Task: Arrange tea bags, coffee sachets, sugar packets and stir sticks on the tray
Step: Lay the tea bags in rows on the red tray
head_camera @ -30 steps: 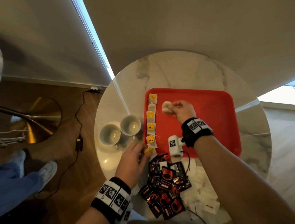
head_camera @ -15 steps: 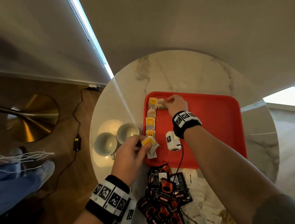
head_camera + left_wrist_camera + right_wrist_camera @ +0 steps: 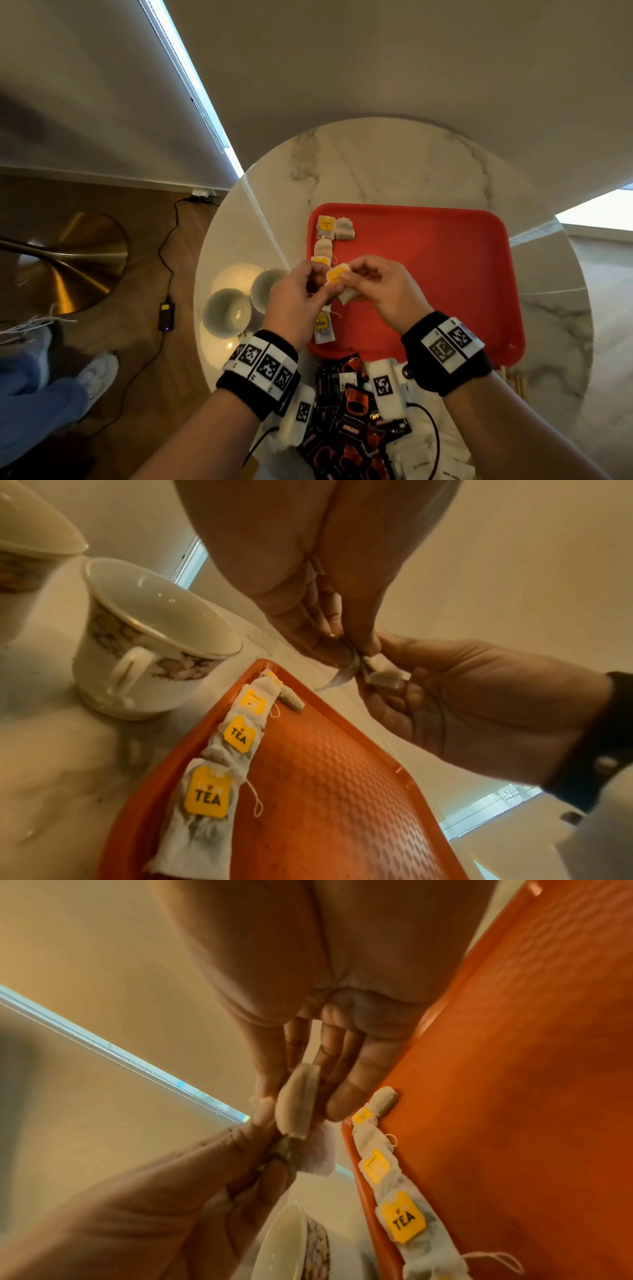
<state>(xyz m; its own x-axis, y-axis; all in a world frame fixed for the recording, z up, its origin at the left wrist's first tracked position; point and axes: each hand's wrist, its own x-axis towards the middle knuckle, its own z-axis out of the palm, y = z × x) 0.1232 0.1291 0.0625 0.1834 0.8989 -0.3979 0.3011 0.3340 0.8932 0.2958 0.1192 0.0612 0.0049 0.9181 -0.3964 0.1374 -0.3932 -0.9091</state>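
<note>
A tea bag (image 3: 337, 279) with a yellow tag is held above the left edge of the red tray (image 3: 445, 274), pinched between thumb and fingertips of the left hand (image 3: 298, 305) and of the right hand (image 3: 383, 291); both grips are closed on it. In the head view the bag is largely covered by the fingers; its pale pouch (image 3: 385, 673) is seen from beneath only in the wrist views. A column of tea bags (image 3: 323, 274) lies along the tray's left rim, partly hidden by the hands, with one further bag (image 3: 344, 229) touching its far end. Two empty cups (image 3: 239, 301) stand on the marble table (image 3: 376, 164) left of the tray. Dark coffee sachets (image 3: 346, 421) and white packets (image 3: 455, 455), cut off by the lower frame edge, lie heaped nearer the person.
</note>
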